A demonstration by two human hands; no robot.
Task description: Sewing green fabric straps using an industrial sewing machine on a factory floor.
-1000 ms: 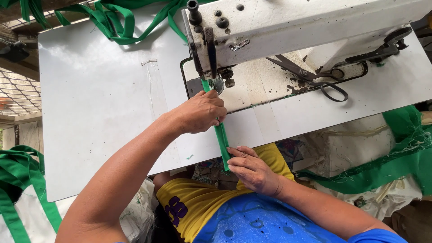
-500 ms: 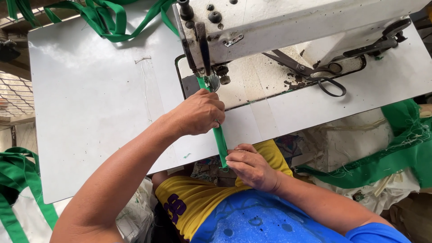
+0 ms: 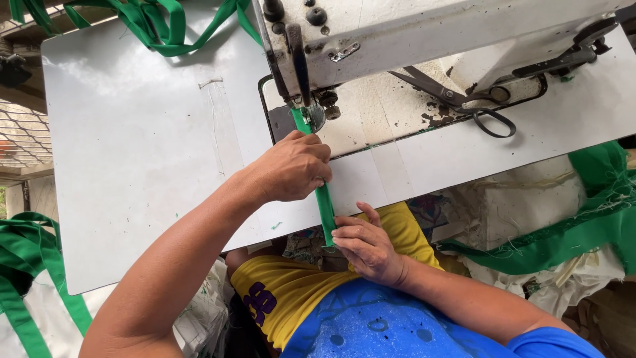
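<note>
The left hand (image 3: 295,167) presses a green strap (image 3: 323,199) on the white table (image 3: 132,146) by the sewing machine (image 3: 411,33). The right hand (image 3: 368,245) pinches the strap's near end. Scissors (image 3: 464,99) lie nearby.

The broad left part of the white surface (image 3: 132,146) lies bare, so a hand can pass freely there up to the heap of green straps (image 3: 165,26) at the far edge. To the right, the sewing machine (image 3: 411,33) overhangs its bed, leaving low room beneath the arm, where black scissors (image 3: 464,99) lie in the way. At the near edge, the left hand (image 3: 291,169), the right hand (image 3: 368,248) and the taut green strap (image 3: 324,205) between them block the passage toward the needle.
</note>
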